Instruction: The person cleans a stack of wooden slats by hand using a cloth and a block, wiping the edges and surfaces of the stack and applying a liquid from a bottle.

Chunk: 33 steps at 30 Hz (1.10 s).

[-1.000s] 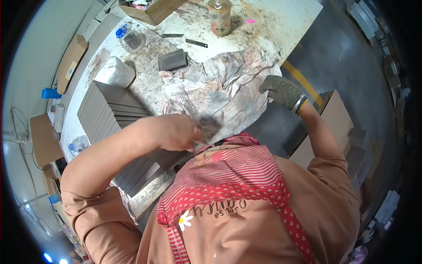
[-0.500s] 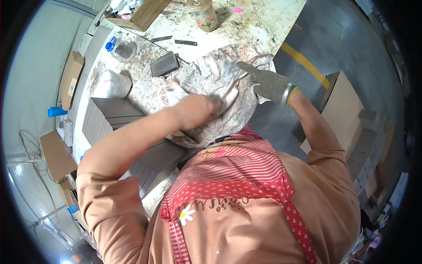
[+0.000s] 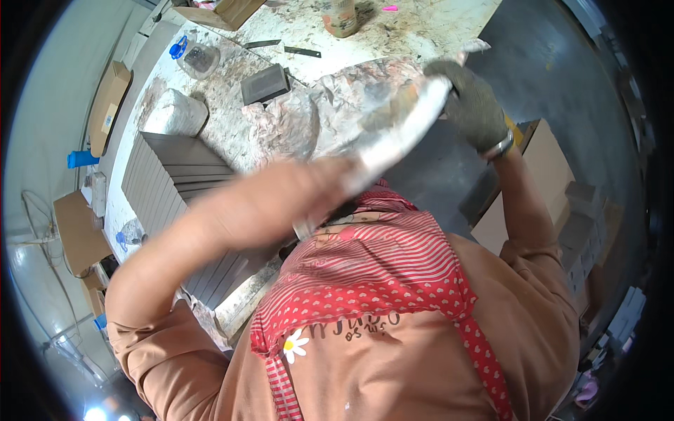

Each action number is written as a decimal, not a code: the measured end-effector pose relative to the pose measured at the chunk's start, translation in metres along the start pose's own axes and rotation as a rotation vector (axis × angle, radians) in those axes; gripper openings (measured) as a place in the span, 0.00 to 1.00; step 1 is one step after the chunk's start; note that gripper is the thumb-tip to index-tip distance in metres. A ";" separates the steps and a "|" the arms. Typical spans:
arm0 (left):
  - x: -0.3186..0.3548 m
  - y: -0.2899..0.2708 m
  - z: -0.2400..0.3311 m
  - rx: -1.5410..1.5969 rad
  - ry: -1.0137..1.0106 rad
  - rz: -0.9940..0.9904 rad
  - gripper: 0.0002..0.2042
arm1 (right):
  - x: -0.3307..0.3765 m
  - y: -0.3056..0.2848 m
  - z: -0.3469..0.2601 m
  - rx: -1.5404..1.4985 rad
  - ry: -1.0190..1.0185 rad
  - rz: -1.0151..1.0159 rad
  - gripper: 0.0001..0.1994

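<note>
A crumpled, stained whitish cloth [image 3: 344,105] lies over the near right part of the worktable, its near edge lifted and drawn into a taut, blurred band. At the band's lower left end is my bare left hand [image 3: 326,186], smeared by motion, closed on the cloth. My right hand [image 3: 474,105], in a dark grey-green glove, grips the cloth at its far right, beyond the table edge; a white corner sticks up past the fingers. Left of the cloth lies a dark grey block [image 3: 265,83]. A row of grey flat panels [image 3: 151,186] stands behind my left forearm.
A white roll [image 3: 177,114] and a clear bottle with a blue cap [image 3: 200,62] stand on the stained worktable [image 3: 228,98]. Farther back are dark blades [image 3: 302,52], a jar [image 3: 340,19] and a wooden box [image 3: 228,12]. Cardboard [image 3: 523,189] stands to the right on the floor.
My right hand has moved up and to the right with the cloth. The cloth's near edge has risen off the table and stretched between both hands. My left forearm has swung slightly nearer.
</note>
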<state>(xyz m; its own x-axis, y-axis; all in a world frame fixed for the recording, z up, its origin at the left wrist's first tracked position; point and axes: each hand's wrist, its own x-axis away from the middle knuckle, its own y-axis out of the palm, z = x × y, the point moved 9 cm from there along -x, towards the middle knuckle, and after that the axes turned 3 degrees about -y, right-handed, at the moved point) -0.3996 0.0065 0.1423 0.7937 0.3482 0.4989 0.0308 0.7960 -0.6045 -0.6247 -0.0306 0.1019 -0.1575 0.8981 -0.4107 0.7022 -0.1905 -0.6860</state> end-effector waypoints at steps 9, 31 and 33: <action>0.067 -0.202 -0.080 -0.442 -0.191 1.021 0.12 | -0.109 -0.028 -0.043 0.348 -0.129 -0.108 0.16; -0.049 0.004 -0.136 -0.501 -0.313 -0.154 0.20 | 0.073 0.080 0.034 0.140 0.253 -0.601 0.33; -0.074 -0.024 -0.140 -0.531 -0.334 0.058 0.20 | 0.075 0.082 0.031 0.101 0.289 -0.635 0.33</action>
<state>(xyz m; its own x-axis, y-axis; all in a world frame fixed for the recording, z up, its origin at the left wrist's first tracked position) -0.3738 -0.1078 0.0335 0.5730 0.5874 0.5715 0.3590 0.4470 -0.8193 -0.6005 0.0086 -0.0036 -0.3151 0.9146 0.2536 0.4657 0.3818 -0.7984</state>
